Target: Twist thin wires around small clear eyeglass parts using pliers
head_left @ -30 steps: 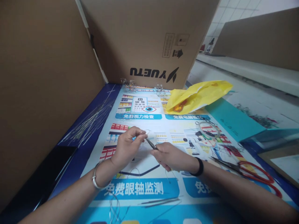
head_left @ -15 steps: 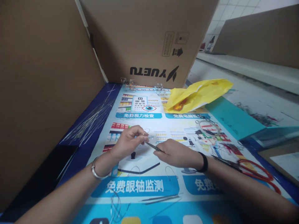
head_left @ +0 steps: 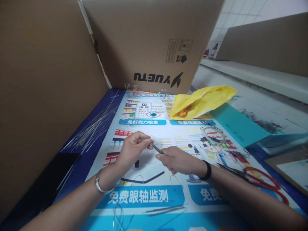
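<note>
My left hand (head_left: 134, 147) is closed in a pinch between thumb and forefinger. A thin wire (head_left: 152, 137) curves out past its fingertips, faint against the sheet. From the right, my right hand (head_left: 179, 160) is wrapped around slim, dark needle-nose pliers (head_left: 157, 148); the handles are hidden in the palm. Their narrow tip meets the left fingertips, where the exact grip on the wire is too small to make out. Below the hands, bent wire loops (head_left: 176, 182) lie on the printed sheet (head_left: 96, 175).
Red-handled scissors (head_left: 262, 178) lie by my right forearm. Behind are a yellow bag (head_left: 204, 99) and a turquoise box (head_left: 231, 123). Straight wires (head_left: 92, 128) are spread at left. Cardboard walls (head_left: 149, 38) stand left and behind. Coiled wire (head_left: 117, 213) lies in front.
The right hand has turned slightly, tilting the pliers more steeply, with their tip now closer against the left fingertips. The whole view has shifted a little.
</note>
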`<state>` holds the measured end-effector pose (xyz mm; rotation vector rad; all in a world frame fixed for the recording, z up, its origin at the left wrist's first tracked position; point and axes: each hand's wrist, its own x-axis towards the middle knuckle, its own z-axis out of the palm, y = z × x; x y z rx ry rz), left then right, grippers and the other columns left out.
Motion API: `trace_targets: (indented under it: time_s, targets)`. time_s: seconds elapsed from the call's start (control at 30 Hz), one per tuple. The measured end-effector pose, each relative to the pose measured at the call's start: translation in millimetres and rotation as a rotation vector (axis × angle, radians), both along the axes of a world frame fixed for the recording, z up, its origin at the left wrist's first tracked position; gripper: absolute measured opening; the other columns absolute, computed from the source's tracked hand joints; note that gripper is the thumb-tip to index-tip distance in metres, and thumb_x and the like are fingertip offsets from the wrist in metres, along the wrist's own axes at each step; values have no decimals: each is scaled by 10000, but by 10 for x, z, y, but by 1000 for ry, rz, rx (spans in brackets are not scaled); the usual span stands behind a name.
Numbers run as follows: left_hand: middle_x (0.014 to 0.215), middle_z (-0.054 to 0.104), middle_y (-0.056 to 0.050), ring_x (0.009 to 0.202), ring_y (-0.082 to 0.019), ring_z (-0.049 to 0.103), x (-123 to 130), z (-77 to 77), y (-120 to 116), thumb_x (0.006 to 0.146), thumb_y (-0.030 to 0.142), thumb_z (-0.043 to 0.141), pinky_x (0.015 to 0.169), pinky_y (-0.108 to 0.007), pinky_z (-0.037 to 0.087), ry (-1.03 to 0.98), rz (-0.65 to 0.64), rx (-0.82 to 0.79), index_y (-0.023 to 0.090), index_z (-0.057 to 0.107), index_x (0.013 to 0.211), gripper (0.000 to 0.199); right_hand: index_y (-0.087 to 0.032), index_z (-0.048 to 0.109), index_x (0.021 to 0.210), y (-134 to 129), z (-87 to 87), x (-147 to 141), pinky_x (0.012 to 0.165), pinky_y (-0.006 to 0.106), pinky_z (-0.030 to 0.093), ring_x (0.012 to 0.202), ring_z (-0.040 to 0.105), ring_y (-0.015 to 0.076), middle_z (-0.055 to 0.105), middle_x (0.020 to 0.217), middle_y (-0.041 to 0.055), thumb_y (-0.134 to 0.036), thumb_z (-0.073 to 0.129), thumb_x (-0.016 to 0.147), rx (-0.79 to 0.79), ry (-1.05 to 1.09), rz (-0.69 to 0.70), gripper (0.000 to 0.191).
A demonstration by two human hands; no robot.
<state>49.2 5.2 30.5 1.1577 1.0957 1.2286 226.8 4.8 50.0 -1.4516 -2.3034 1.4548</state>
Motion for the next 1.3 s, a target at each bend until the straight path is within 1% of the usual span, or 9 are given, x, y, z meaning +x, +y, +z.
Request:
trace_targets:
  time_s: [0.23,0.4,0.5,0.73,0.87,0.93,1.03,1.13,1.3]
  targets:
    - [617,679,-24,621,-134,642,18,-19,-32,708,288,674,626,-231,469,-18,45,-19,148,591,779,178,-173,436,629,-10,-75,-18,380,183,383,377,483,73,482,513,-30,-461,355,861,-55,79,-104,379]
    - [659,681,-17,649,-127,633,51,-10,-58,698,286,680,643,-227,465,-25,127,8,152,612,781,172,-173,428,630,-14,-74,-14,393,176,386,392,488,67,498,532,-28,-500,357,856,-43,86,-89,404]
    - [665,668,-8,646,-119,617,62,-24,-69,709,289,671,634,-221,458,-2,136,28,152,618,780,162,-173,423,624,-18,-57,-16,410,188,395,399,490,71,507,537,-24,-495,356,858,-26,81,-59,404]
    - [665,665,-8,654,-121,619,40,-35,-62,729,283,654,647,-223,457,20,80,30,160,599,774,142,-174,427,616,-23,-19,-27,385,180,361,374,461,69,449,484,-42,-464,372,855,-36,73,-73,380]
    - [680,667,-22,637,-129,622,-42,0,14,732,250,634,634,-238,461,13,-84,18,169,588,758,97,-176,437,615,1,-7,-3,393,187,318,385,445,68,458,500,-34,-446,370,863,23,11,-42,373]
    - [678,662,-28,636,-131,618,-109,13,65,742,241,610,631,-240,458,83,-208,35,175,611,766,71,-173,432,599,23,1,14,434,194,306,417,443,64,487,519,-22,-430,377,868,118,-37,26,375]
    - [671,662,-37,643,-137,614,-201,32,121,760,231,565,628,-242,450,279,-354,45,179,646,788,100,-167,444,586,56,8,38,493,212,284,486,453,77,524,543,-2,-418,355,885,278,-122,168,400]
    - [676,657,-25,642,-140,605,-250,75,122,772,217,518,616,-241,445,511,-417,71,178,654,794,143,-153,519,625,68,2,55,509,234,248,556,486,108,565,600,29,-428,310,897,421,-236,262,440]
    - [787,669,-9,743,-148,590,-303,193,75,794,157,442,672,-244,419,952,-460,353,205,665,830,230,-153,609,747,45,-2,80,519,254,238,641,558,167,634,700,71,-450,286,897,536,-397,327,464]
